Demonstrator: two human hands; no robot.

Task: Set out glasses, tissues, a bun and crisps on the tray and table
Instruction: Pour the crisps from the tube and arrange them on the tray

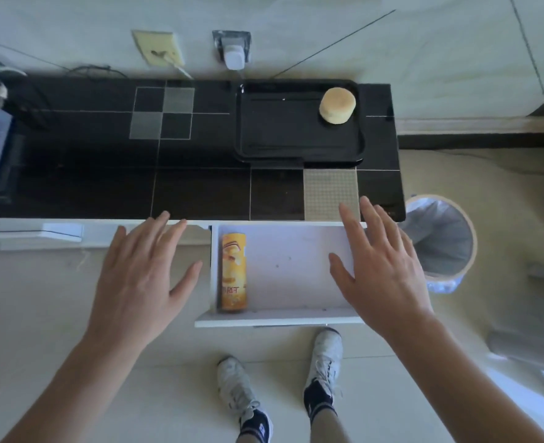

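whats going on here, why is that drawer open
A person stands at a dark tiled table with a white drawer pulled out below its front edge. Both the left hand and the right hand hover open and empty over the drawer area. A yellow crisps tube lies along the drawer's left side. A bun already sits on the black tray on the table.

Black tiled surface [200, 193] w/ black tray [296, 155] on right end; round bun [337, 105] on tray.
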